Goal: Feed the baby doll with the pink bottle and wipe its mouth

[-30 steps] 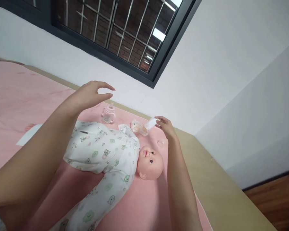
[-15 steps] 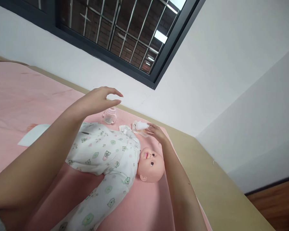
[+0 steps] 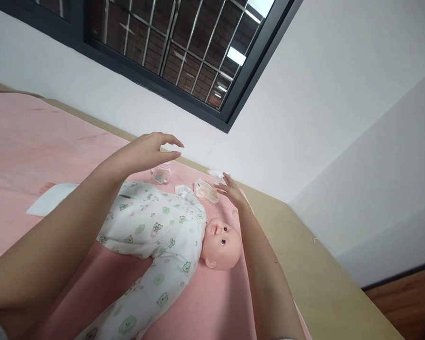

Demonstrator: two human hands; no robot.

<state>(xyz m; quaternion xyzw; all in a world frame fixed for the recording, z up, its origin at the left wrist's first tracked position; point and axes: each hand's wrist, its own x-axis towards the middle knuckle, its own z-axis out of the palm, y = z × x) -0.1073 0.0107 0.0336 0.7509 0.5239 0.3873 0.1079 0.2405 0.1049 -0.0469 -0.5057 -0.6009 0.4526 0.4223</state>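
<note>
Right hand (image 3: pixel 230 191) shifted past wipe pack (image 3: pixel 206 190), fingers spread, white wipe (image 3: pixel 216 174) at fingertips barely held, may drop; left hand (image 3: pixel 147 151) hovers open above bottle (image 3: pixel 162 174).

White walls (image 3: pixel 322 94) are framing a dark barred window (image 3: pixel 170 47), with a pink blanket (image 3: pixel 38 137) covering the bed and wooden floor (image 3: pixel 411 302) showing.
</note>
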